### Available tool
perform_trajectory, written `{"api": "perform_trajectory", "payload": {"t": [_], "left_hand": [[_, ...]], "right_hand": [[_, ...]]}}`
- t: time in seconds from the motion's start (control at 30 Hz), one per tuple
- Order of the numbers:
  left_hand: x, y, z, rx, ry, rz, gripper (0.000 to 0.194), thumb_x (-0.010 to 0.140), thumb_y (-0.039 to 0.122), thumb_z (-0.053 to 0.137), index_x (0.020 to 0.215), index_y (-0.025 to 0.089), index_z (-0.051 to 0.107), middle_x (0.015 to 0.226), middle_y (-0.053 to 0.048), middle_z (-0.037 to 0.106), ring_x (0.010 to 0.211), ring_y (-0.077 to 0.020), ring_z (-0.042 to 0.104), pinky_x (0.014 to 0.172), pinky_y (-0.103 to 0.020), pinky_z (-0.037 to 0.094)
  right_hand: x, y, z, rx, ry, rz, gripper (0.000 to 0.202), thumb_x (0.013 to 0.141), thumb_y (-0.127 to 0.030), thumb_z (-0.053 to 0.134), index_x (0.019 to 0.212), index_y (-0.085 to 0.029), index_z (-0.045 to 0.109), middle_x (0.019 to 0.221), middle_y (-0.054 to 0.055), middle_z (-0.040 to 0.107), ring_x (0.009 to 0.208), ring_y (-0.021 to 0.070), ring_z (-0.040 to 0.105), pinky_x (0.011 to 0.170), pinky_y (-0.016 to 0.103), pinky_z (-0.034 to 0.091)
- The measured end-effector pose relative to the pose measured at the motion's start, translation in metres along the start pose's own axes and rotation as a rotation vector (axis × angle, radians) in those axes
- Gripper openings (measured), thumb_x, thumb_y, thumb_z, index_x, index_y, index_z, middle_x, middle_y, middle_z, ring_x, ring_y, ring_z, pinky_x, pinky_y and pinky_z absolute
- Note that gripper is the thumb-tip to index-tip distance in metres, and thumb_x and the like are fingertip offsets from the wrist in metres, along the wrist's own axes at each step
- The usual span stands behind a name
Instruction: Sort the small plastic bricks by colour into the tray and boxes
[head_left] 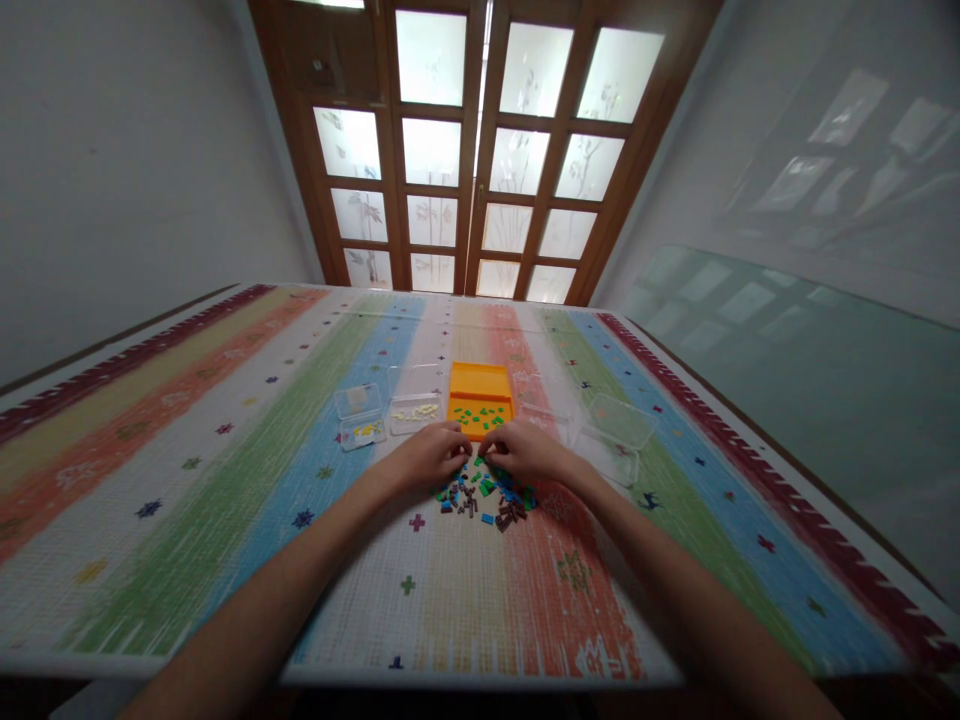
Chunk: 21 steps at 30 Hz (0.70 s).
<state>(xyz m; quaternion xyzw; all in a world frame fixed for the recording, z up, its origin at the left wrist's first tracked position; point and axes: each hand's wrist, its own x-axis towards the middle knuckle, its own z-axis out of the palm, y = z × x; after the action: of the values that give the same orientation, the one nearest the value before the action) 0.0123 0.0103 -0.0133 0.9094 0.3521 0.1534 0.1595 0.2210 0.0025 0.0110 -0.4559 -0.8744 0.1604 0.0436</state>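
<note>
A loose pile of small building bricks (pixel 472 497), in brown, blue and green, lies on the tablecloth just in front of me. My left hand (pixel 431 454) is at the pile's far left edge, fingers curled together. Across from it, my right hand (pixel 525 447) is bent over the far right side, thumb and fingers pinched close to some green bricks. Whatever either hand's fingertips hold is too small to make out. Right beyond both hands stands an orange box (pixel 480 380) with its lid folded back and several green bricks inside; the hands partly cover its near corners.
Left of the orange box are two open clear boxes, one with cream pieces (pixel 415 414), one with yellow pieces (pixel 367 432). More open clear boxes (pixel 611 435) lie to the right. A striped tablecloth (pixel 360 600) covers the table; walls flank it, and glazed doors (pixel 480 150) stand behind.
</note>
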Motion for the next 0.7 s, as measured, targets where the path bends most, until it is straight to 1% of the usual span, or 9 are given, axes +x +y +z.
{"api": "perform_trajectory", "payload": {"t": [0.17, 0.4, 0.57, 0.7], "left_hand": [[0.0, 0.0, 0.002, 0.017, 0.009, 0.005, 0.019, 0.085, 0.013, 0.056, 0.085, 0.016, 0.075, 0.079, -0.005, 0.064, 0.072, -0.0147, 0.059, 0.069, -0.025, 0.045], [-0.002, -0.002, 0.005, 0.051, 0.032, 0.002, 0.024, 0.09, 0.017, 0.053, 0.077, 0.016, 0.073, 0.075, -0.005, 0.061, 0.071, -0.0153, 0.058, 0.07, -0.027, 0.046], [-0.003, -0.004, 0.007, 0.071, 0.04, 0.007, 0.024, 0.09, 0.016, 0.052, 0.076, 0.016, 0.072, 0.077, -0.006, 0.063, 0.072, -0.0155, 0.058, 0.069, -0.027, 0.045], [-0.003, -0.004, 0.008, 0.082, 0.036, 0.009, 0.023, 0.09, 0.017, 0.052, 0.079, 0.016, 0.072, 0.078, -0.006, 0.064, 0.073, -0.0154, 0.059, 0.069, -0.026, 0.045]], "right_hand": [[0.0, 0.002, -0.003, -0.024, -0.022, -0.01, 0.034, 0.077, -0.01, 0.058, 0.1, -0.019, 0.081, 0.079, 0.005, 0.077, 0.065, 0.0133, 0.061, 0.059, 0.022, 0.034], [0.0, -0.003, -0.007, -0.092, -0.025, 0.035, 0.028, 0.081, -0.014, 0.06, 0.098, -0.019, 0.081, 0.081, 0.006, 0.077, 0.067, 0.0148, 0.063, 0.058, 0.022, 0.035], [0.001, -0.007, -0.009, -0.135, -0.055, 0.024, 0.026, 0.082, -0.014, 0.059, 0.096, -0.019, 0.081, 0.084, 0.007, 0.078, 0.07, 0.016, 0.065, 0.059, 0.023, 0.036], [0.003, -0.006, -0.015, -0.138, -0.053, -0.007, 0.025, 0.085, -0.016, 0.059, 0.098, -0.018, 0.08, 0.085, 0.007, 0.077, 0.072, 0.0165, 0.065, 0.061, 0.023, 0.037]]}}
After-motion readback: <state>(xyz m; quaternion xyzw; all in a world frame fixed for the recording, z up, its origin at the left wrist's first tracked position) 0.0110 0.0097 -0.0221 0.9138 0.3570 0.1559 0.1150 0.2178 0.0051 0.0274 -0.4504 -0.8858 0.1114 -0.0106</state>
